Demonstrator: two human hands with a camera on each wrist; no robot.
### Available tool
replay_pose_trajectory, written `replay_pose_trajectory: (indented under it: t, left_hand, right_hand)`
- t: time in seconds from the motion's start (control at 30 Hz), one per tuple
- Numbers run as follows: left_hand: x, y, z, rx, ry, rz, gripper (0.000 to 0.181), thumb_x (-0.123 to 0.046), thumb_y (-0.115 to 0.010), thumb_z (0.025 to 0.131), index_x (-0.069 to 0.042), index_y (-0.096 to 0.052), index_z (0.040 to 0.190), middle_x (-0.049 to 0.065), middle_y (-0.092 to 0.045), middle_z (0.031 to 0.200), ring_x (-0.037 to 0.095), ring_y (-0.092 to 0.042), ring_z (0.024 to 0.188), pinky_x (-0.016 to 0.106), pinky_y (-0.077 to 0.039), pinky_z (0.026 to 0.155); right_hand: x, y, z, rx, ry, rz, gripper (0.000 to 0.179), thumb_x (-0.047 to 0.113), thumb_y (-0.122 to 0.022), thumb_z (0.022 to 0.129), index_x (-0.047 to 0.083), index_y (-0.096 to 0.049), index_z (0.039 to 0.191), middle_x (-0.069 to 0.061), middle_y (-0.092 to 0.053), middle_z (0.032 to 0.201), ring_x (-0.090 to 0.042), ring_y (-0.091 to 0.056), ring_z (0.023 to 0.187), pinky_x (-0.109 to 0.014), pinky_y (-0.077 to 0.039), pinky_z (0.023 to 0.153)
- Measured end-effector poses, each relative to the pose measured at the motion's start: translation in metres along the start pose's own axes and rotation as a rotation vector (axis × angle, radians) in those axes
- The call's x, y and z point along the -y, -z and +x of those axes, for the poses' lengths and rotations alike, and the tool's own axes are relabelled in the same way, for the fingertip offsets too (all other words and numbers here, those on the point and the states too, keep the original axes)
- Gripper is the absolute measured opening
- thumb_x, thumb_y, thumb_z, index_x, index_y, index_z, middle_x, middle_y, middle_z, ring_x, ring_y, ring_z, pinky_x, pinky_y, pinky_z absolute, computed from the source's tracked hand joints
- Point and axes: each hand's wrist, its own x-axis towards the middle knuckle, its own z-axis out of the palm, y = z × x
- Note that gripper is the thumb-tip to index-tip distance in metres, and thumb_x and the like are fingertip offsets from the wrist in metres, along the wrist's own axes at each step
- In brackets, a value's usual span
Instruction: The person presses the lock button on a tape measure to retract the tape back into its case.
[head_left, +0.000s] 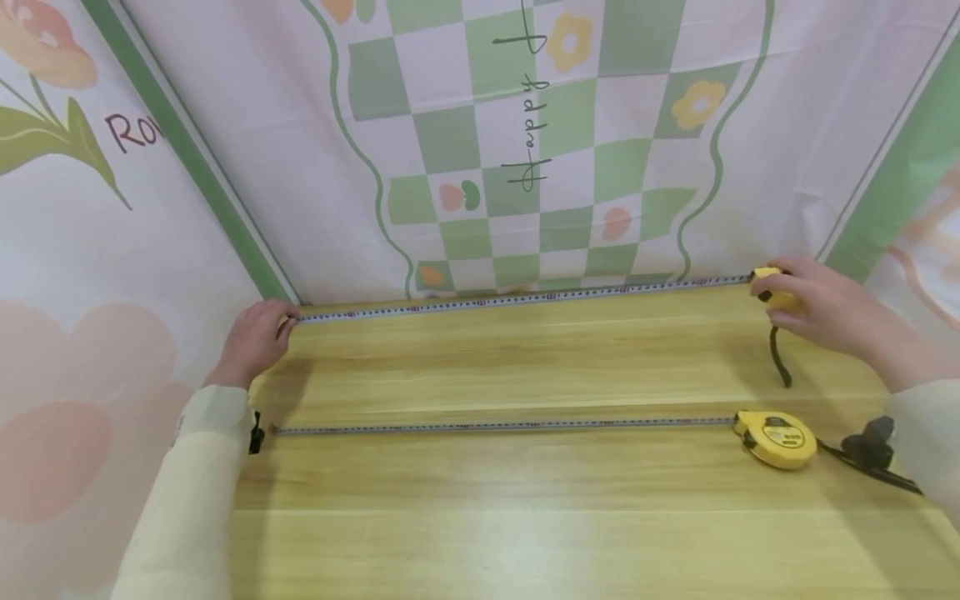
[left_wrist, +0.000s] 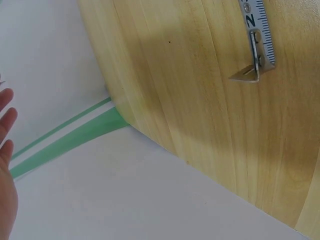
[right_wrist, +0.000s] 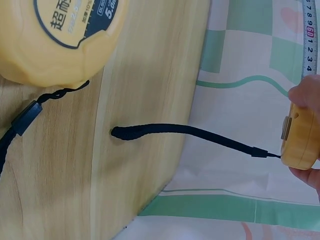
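In the head view my left hand [head_left: 255, 340] is at the back left corner of the table, thumb and fingertips pinching the end of a white tape measure blade [head_left: 480, 303]. That blade runs along the table's back edge to a yellow tape measure case [right_wrist: 300, 137], which my right hand [head_left: 832, 308] grips at the back right. A black wrist strap [right_wrist: 185, 130] hangs from this case. Nearer me lies a second yellow tape measure [head_left: 780, 439] with its blade [head_left: 510, 426] pulled out to the left, its metal hook [left_wrist: 255, 72] resting on the wood.
The wooden table [head_left: 495, 542] meets printed cloth walls at the back and left. A green-and-white checked pattern [head_left: 566, 196] covers the back cloth. The second tape measure's black strap [right_wrist: 25, 117] trails to the right. Green bands [head_left: 198, 175] mark the cloth corners.
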Motion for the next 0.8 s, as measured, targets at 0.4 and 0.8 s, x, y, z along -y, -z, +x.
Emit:
replay_pose_trajectory:
  t: [0.4, 0.8]
  left_hand:
    - [0.0003, -0.0023, 0.0021, -0.009, -0.021, 0.009, 0.009, 0.001, -0.059, 0.094, 0.004, -0.064, 0.100, 0.021, -0.065, 0.096, 0.038, -0.058, 0.090, 0.056, -0.046, 0.084]
    - [0.0017, -0.0020, 0.0014, 0.003, -0.023, 0.015, 0.008, 0.001, -0.059, 0.094, 0.003, -0.064, 0.100, 0.020, -0.064, 0.098, 0.038, -0.058, 0.091, 0.056, -0.045, 0.084]
  right_hand:
    - [0.0004, -0.0023, -0.0005, -0.040, 0.030, -0.038, 0.041, -0.010, -0.083, 0.058, 0.004, -0.066, 0.093, -0.038, -0.051, 0.112, -0.052, -0.057, 0.083, -0.063, -0.049, 0.063]
    - [-0.0025, -0.0058, -0.0003, -0.130, 0.107, -0.035, 0.047, -0.014, -0.085, 0.050, 0.009, -0.063, 0.085, -0.036, -0.055, 0.108, -0.052, -0.058, 0.076, -0.059, -0.051, 0.057]
